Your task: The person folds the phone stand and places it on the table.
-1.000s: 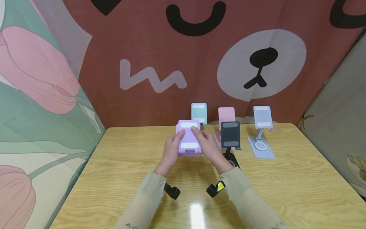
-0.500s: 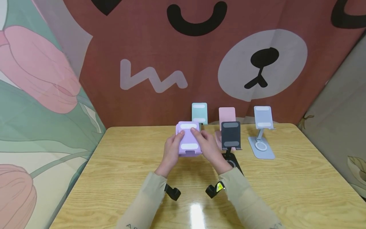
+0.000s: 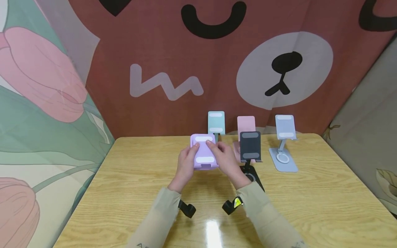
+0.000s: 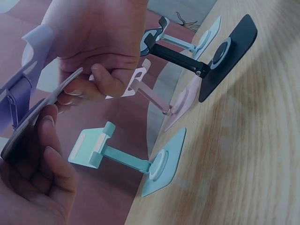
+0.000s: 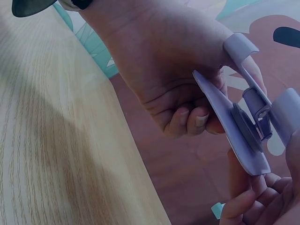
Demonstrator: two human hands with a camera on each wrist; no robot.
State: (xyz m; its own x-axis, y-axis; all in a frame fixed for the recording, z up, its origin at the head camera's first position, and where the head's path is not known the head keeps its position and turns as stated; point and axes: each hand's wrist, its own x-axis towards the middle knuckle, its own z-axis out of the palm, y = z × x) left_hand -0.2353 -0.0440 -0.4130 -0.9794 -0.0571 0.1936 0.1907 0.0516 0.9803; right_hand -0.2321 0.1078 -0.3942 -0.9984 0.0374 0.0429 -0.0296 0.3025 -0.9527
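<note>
A lilac phone stand point(image 3: 204, 150), mostly folded up, is held above the table between both hands. My left hand point(image 3: 185, 165) grips its left side, thumb on the front plate. On the right side, my right hand point(image 3: 227, 161) holds it with the thumb across the plate. The right wrist view shows the stand's base plate point(image 5: 229, 126) and round pivot, with fingers curled behind the base. In the left wrist view the base point(image 4: 42, 112) stands apart from the holder plate at a narrow angle. Part of the hinge arm is hidden.
Several unfolded phone stands stand on the wooden table point(image 3: 139, 193): a teal one point(image 3: 216, 122) at the back, a pink one point(image 3: 246, 123), a black one point(image 3: 250, 146) near my right hand, and a light blue one point(image 3: 284, 127) farther right. A printed cloth point(image 3: 164, 117) hangs behind.
The upper edge of the lilac stand has sunk a little and tipped in the hands, so more of the teal stand shows behind it. Both hands keep their hold.
</note>
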